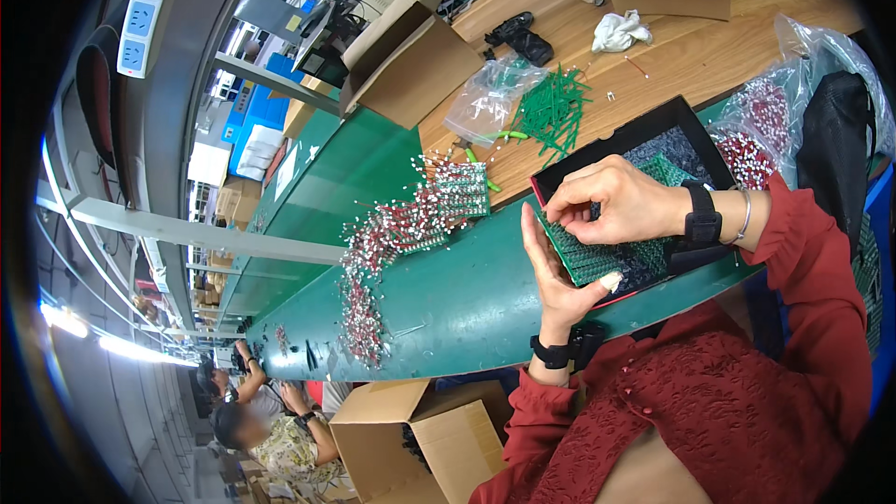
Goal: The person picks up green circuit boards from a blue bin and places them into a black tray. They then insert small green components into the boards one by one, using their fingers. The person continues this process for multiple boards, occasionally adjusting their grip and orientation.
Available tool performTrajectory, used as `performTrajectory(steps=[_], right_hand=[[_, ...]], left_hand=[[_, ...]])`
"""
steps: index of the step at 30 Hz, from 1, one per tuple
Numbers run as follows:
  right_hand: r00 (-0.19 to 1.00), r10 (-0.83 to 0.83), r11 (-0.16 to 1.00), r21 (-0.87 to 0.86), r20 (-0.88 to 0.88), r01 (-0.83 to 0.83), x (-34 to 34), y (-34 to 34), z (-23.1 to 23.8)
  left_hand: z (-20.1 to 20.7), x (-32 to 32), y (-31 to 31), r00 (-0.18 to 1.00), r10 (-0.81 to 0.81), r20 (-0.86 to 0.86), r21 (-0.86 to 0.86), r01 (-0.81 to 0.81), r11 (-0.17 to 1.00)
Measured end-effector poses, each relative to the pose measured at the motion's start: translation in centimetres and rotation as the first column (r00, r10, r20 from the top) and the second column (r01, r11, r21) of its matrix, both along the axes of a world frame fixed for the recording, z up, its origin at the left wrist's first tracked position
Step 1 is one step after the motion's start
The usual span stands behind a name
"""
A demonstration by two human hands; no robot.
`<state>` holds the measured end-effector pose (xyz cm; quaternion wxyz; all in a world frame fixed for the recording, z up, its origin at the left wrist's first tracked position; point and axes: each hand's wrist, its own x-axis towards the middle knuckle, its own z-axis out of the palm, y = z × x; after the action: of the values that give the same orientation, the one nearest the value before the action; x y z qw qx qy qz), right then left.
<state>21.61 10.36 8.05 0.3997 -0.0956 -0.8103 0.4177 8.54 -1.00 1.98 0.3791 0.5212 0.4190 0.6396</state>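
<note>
My left hand grips a green circuit board panel by its edge, thumb on the near side and fingers along the far side. Over the panel's upper corner, my right hand has its fingertips pinched together; whatever sits between them is too small to make out. The panel is tilted above a shallow black box that contains many small dark parts. Another green board piece shows in the box, partly behind my right hand.
Boards with white-tipped red wires are heaped on the green bench. Beyond lie green strips, green-handled pliers and a clear bag. Cardboard boxes stand around. Two people work at the far left.
</note>
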Motion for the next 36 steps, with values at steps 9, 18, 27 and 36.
performTrajectory(steps=[9,18,27,36], right_hand=[[0.999,-0.027,0.999,0.038,-0.035,0.028,-0.6,-0.2,-0.5],[0.998,0.005,0.999,-0.034,-0.064,-0.007,0.1,0.0,0.2],[0.999,0.019,1.000,0.002,-0.046,-0.019,-0.4,0.1,0.1],[0.992,0.117,0.988,-0.102,-0.039,-0.120,-0.2,-0.3,0.1]], left_hand=[[-0.2,-0.1,-0.1,1.000,0.004,0.019,-0.010,-0.003,1.000],[-0.6,0.0,-0.1,0.998,0.011,0.055,-0.011,-0.010,1.000],[-0.1,0.0,0.0,1.000,0.007,0.001,0.000,-0.007,1.000],[-1.0,-0.4,0.1,0.999,0.029,0.022,-0.014,-0.028,1.000]])
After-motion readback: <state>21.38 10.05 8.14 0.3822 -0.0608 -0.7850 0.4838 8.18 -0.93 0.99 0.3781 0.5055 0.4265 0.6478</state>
